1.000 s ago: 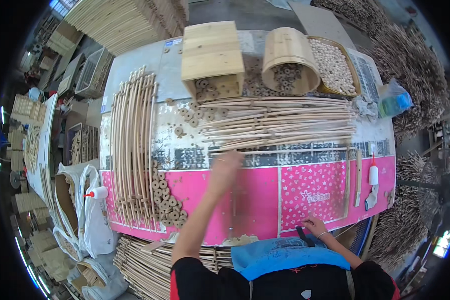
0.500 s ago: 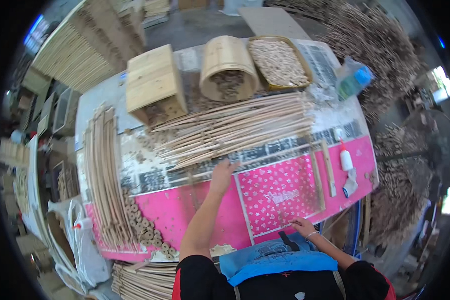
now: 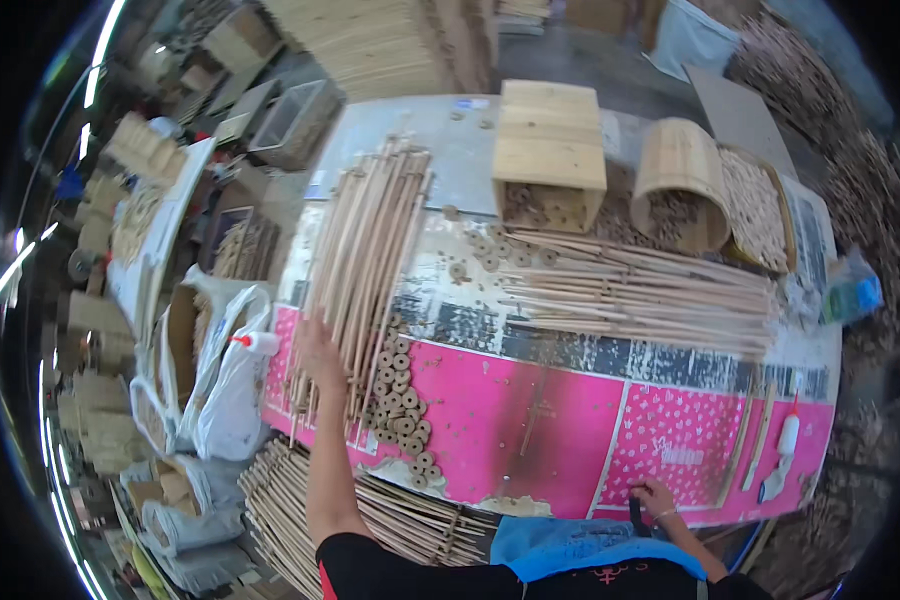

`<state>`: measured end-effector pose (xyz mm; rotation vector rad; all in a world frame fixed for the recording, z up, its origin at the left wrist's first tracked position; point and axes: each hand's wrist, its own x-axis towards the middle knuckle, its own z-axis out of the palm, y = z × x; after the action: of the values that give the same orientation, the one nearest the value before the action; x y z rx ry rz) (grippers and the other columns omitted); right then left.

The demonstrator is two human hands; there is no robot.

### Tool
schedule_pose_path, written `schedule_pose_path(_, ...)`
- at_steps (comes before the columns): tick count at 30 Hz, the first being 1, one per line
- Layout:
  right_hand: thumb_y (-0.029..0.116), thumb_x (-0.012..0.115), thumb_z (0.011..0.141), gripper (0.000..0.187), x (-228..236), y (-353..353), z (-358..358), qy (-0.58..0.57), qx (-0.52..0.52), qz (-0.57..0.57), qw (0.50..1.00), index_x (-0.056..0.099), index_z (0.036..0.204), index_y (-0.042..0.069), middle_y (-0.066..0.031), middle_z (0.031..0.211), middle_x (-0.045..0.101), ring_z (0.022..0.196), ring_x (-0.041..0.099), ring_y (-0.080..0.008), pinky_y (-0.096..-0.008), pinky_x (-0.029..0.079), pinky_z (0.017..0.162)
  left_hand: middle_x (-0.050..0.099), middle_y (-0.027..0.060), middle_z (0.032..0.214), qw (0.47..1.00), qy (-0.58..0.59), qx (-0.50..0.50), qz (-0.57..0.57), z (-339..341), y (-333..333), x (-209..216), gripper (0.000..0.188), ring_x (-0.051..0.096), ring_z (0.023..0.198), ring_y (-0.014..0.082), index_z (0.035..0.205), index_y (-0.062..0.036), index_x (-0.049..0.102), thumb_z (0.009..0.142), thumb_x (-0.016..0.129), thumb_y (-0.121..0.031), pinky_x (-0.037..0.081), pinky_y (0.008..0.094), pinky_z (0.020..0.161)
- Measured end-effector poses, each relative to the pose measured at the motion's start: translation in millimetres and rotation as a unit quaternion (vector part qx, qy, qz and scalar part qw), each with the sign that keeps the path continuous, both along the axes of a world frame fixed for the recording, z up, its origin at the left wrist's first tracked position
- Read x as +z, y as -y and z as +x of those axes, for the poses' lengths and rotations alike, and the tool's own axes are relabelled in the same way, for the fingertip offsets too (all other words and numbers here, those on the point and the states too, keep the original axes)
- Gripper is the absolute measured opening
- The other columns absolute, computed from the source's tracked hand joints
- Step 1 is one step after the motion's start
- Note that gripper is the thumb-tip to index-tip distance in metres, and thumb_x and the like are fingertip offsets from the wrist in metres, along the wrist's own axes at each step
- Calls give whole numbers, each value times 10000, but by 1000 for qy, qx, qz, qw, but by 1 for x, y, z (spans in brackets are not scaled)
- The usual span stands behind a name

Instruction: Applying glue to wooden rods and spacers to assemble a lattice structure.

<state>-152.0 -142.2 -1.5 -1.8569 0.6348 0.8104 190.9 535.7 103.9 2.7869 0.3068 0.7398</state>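
Observation:
My left hand [image 3: 317, 352] is over the left-hand bundle of long thin wooden sticks [image 3: 365, 245], at its left side. Motion blurs its fingers, so I cannot tell whether they grip a stick. My right hand [image 3: 655, 498] stays by the table's front edge, fingers curled together beside a dark strap [image 3: 638, 514]; what they hold, if anything, is too small to make out. Small round wooden rings with centre holes [image 3: 402, 400] lie heaped along the bundle's right side. A second pile of sticks [image 3: 630, 292] lies crosswise farther right.
A wooden box [image 3: 548, 135] and a round wooden tub [image 3: 682, 175] lie on their sides at the back, with small pieces inside. Beside them is a basket of pale pieces [image 3: 755, 210]. A white glue bottle [image 3: 789, 435] lies right; another bottle [image 3: 260, 343] rests left by white bags [image 3: 232, 405].
My left hand has moved left, from the crosswise pile to the left bundle. The view has swung left. My right hand stays at the front edge.

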Motion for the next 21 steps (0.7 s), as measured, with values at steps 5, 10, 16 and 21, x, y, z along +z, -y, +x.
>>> schedule_pose_path(5, 276, 649, 1001, 282, 15, -24, 3, 117, 68, -116, 984, 729, 1131, 40, -123, 983, 757, 886, 722, -235, -382, 561, 831, 671, 202, 1283, 980, -141, -23, -137, 99, -131, -112, 435, 621, 1216, 353, 1420, -29, 595, 1014, 464, -114, 481, 454, 1052)
schedule_pose_path(10, 174, 678, 987, 237, 34, 0, -11, 31, -172, -105, 979, 713, 1193, 64, -79, 1028, 742, 959, 691, -141, -326, 553, 817, 676, 233, 1271, 988, -99, 43, 108, 116, -133, -137, 446, 633, 1166, 419, 1424, -105, 618, 991, 514, -74, 503, 475, 994)
schedule_pose_path(16, 168, 663, 917, 427, 13, 177, -62, -19, -158, -591, 790, 632, 1329, 61, -223, 1137, 683, 1040, 660, -414, -502, 532, 908, 538, 267, 1498, 973, -190, -17, 130, 107, -85, -98, 518, 541, 1336, 457, 1525, -34, 495, 1033, 532, -188, 452, 495, 1112)
schedule_pose_path(21, 37, 687, 837, 691, 12, 311, -112, 75, -275, -573, 768, 474, 1494, 71, -251, 1413, 539, 1307, 531, -452, -488, 447, 1113, 496, 215, 1563, 920, -252, -14, 299, 51, 35, -80, 611, 493, 1417, 399, 1575, -36, 421, 1010, 600, -181, 408, 459, 1166)
